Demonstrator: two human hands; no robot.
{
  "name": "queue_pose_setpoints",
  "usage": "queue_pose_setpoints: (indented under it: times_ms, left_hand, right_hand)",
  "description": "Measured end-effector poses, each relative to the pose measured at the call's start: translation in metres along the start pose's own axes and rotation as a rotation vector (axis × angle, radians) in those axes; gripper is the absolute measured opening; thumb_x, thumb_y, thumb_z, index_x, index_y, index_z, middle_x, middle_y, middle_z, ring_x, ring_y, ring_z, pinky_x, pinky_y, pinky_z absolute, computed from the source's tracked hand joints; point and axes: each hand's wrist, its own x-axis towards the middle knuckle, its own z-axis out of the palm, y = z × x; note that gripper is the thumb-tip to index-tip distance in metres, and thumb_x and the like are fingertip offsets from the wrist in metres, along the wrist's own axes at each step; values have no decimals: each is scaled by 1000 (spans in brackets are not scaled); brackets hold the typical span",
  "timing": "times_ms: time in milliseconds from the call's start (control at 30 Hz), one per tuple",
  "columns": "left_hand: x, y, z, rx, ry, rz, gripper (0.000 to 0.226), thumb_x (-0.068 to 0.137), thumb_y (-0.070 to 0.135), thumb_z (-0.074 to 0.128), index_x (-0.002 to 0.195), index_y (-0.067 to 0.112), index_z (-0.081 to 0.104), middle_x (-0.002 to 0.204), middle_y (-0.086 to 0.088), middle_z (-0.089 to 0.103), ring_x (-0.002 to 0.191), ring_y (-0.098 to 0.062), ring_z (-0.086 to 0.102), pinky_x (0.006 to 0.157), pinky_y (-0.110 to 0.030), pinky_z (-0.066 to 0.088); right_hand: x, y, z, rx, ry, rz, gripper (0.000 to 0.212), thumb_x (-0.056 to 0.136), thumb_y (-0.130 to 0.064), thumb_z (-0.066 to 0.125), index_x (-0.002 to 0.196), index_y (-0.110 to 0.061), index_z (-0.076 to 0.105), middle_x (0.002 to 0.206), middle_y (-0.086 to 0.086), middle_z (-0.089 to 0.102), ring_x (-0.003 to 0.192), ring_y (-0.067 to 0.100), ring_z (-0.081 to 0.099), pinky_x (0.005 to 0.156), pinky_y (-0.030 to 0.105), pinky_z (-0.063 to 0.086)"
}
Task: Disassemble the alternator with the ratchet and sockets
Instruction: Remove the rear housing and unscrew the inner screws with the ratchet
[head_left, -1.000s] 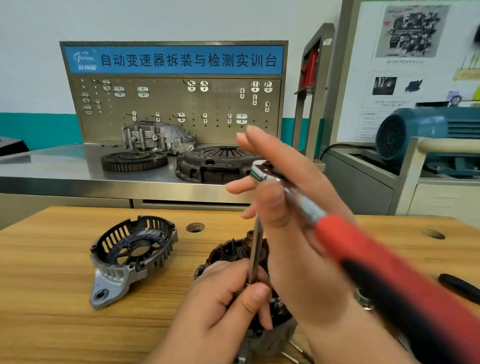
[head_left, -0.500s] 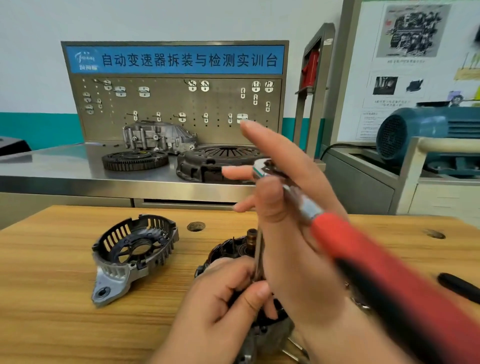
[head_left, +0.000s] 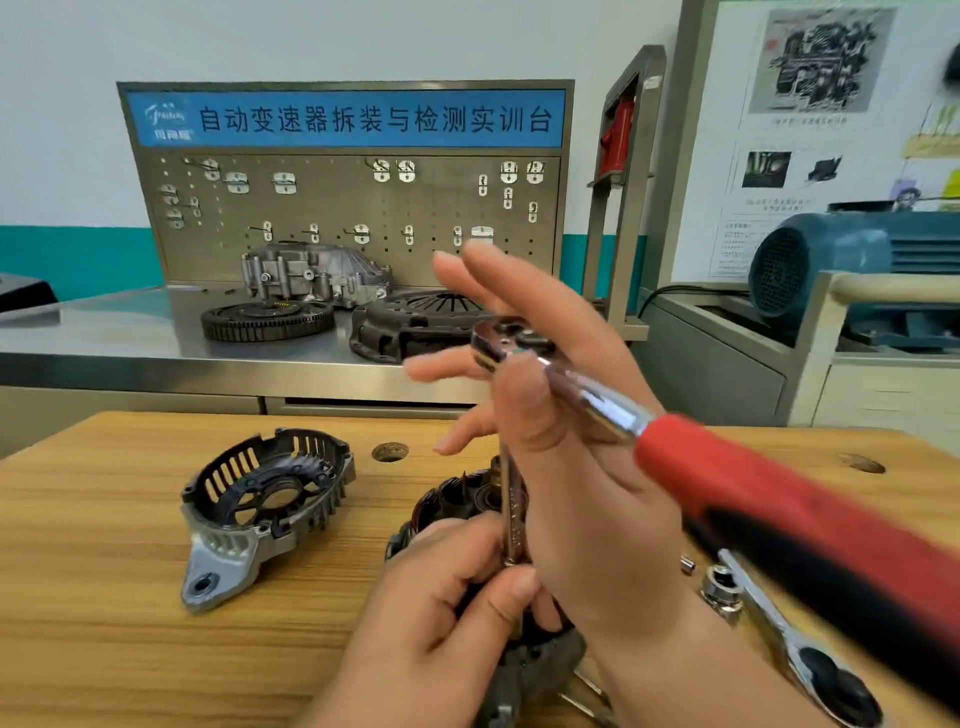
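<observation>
A light wooden workbench fills the foreground, with bare board along its left edge and front. A detached grey-and-black slotted end housing lies well apart to the left of the hands. A second chrome ratchet lies at the right. Compared with half a second ago, the right hand's fingers fan wider, and that chrome ratchet has come into view. The right thumb clamps the red-and-black-handled ratchet at its neck, the fingers straight. The left hand pinches the foot of the upright steel extension bar over the dark copper-wound alternator body, which sits directly beneath both hands.
</observation>
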Motion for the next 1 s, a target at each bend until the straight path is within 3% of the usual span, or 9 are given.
queue_pose_setpoints:
  times_ms: [33,67,133,400,500,700,867,933,1000]
  left_hand:
    - [0,1,0,25,-41,37,26,80,52,50,95,38,67,90,12,72,89,-12,65,76,-33,49]
    - [-1,2,0,53,-69,59,27,85,50,48,101,35,64,95,11,72,92,-15,64,79,-35,49]
    - [-2,4,-2,85,-63,87,28,89,49,44,107,35,61,100,14,69,96,-12,62,84,-30,47]
    - [-1,8,-1,53,-57,56,27,83,45,48,97,29,65,89,9,71,90,-18,63,81,-42,49]
    - [0,9,-1,48,-49,21,27,79,49,46,91,32,64,78,13,69,83,-15,61,76,-35,45]
    - [0,11,-2,80,-61,57,35,85,52,38,91,28,63,75,12,68,85,-15,59,76,-24,40]
    - [2,8,-3,71,-85,64,31,86,47,40,86,25,62,70,12,66,78,-18,60,76,-30,38]
    - [3,7,-3,54,-86,45,29,85,47,42,83,25,62,67,13,64,75,-17,59,75,-31,38]
    - [3,6,-2,51,-84,49,28,85,47,43,84,25,61,66,13,64,73,-17,58,73,-32,38]
  right_hand:
    - [13,-1,8,-36,-99,151,135,44,-102,-7,109,-3,59,117,17,60,106,40,61,65,20,54]
    - [6,10,6,91,-20,82,73,90,-71,22,114,-13,58,119,14,62,92,36,66,56,17,50]
    - [10,0,9,437,99,41,44,96,-53,37,126,-24,54,117,11,68,69,25,68,53,25,51]
    - [10,4,12,289,224,-181,40,94,-47,47,123,-24,62,118,3,68,83,34,67,60,36,53]
    - [9,2,11,155,259,-180,35,95,-48,45,116,-29,64,114,-14,68,97,8,67,74,24,54]
    - [13,6,9,572,259,49,38,94,-47,43,114,-22,63,108,8,72,62,20,68,51,27,49]
    - [8,6,8,398,314,-70,33,96,-46,44,114,-24,61,108,8,71,70,19,68,50,26,50]
    - [20,9,3,19,240,-60,61,93,-65,29,110,-15,60,109,13,67,84,23,69,53,20,49]
    - [14,15,-7,-359,-81,174,127,45,-101,-11,93,-2,53,100,18,56,103,31,65,49,10,43]
